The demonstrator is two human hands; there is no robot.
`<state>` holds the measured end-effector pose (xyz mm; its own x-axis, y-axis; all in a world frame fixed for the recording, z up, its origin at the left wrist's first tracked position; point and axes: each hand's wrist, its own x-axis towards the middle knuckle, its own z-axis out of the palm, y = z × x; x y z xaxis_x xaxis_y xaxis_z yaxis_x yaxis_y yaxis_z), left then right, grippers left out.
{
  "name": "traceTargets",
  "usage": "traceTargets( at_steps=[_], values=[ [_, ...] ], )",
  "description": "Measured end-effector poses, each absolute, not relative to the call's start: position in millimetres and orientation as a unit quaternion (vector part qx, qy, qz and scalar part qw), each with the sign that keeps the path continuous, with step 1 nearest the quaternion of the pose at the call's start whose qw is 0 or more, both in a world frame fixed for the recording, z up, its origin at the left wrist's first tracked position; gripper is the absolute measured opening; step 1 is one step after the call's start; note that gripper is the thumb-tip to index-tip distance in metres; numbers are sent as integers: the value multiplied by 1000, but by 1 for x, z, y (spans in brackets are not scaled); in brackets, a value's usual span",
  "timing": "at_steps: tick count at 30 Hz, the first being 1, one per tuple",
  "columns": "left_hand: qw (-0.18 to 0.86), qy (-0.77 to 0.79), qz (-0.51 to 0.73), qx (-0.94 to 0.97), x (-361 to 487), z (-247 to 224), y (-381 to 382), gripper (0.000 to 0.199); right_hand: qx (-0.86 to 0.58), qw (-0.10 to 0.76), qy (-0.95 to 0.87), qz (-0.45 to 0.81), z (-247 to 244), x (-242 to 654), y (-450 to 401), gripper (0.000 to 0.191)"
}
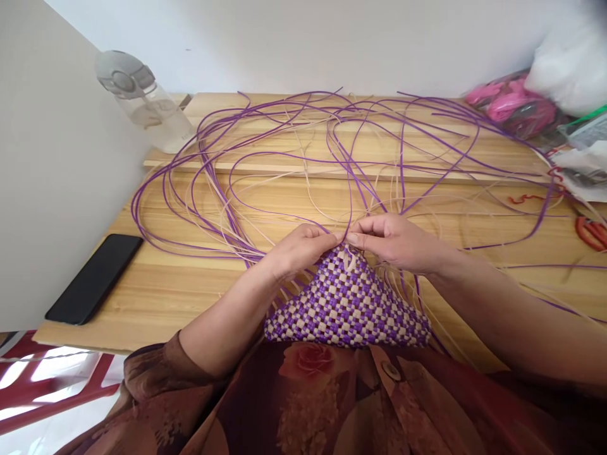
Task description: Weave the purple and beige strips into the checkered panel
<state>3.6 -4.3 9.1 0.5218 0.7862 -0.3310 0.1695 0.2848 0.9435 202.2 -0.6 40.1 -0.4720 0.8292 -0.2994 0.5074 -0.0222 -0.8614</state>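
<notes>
Strands (232,222) pinched at the peak

The left hand (303,249) and right hand (398,243) were nearly closed, thumbs and forefingers gripping strands at the top of the purple-and-cream woven piece (348,300), which sat at the near side of the table (156,303); a phone (95,279) lay farther left, beyond loose loops

woven piece (351,303): purple-and-cream check (dark flecks between) | strands (402,177): purple, cream | garment (332,404): brown, red rose print
</notes>
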Motion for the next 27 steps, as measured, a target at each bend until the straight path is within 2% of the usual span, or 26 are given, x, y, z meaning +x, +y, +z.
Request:
traceTargets(
  at_steps=[3, 9, 12, 14, 19, 23, 27],
  values=[
    [687, 446, 243, 519, 6, 9, -6, 42, -493, 143, -672, 534, 44, 198, 1, 33],
    [672, 447, 250, 535, 4, 12, -8, 39, -445, 177, -536, 696, 30, 189, -3, 44],
    [679, 441, 264, 525, 4, 11, -8, 38, -444, 186, -508, 714, 22, 192, -3, 45],
    [682, 445, 272, 512, 4, 10, -7, 39, -459, 188, -575, 651, 22, 198, -3, 40],
    [712, 439, 271, 476, 8, 11, -9, 38, -493, 299, -767, 282, 35, 213, -25, 15],
    [745, 429, 293, 418, 13, 7, -12, 32, -405, 360, -827, 153, 33, 206, -55, 5],
    [768, 408, 342, 355, 19, 1, -16, 25, -390, 390, -832, 53, 22, 195, -66, 11]
  ],
)
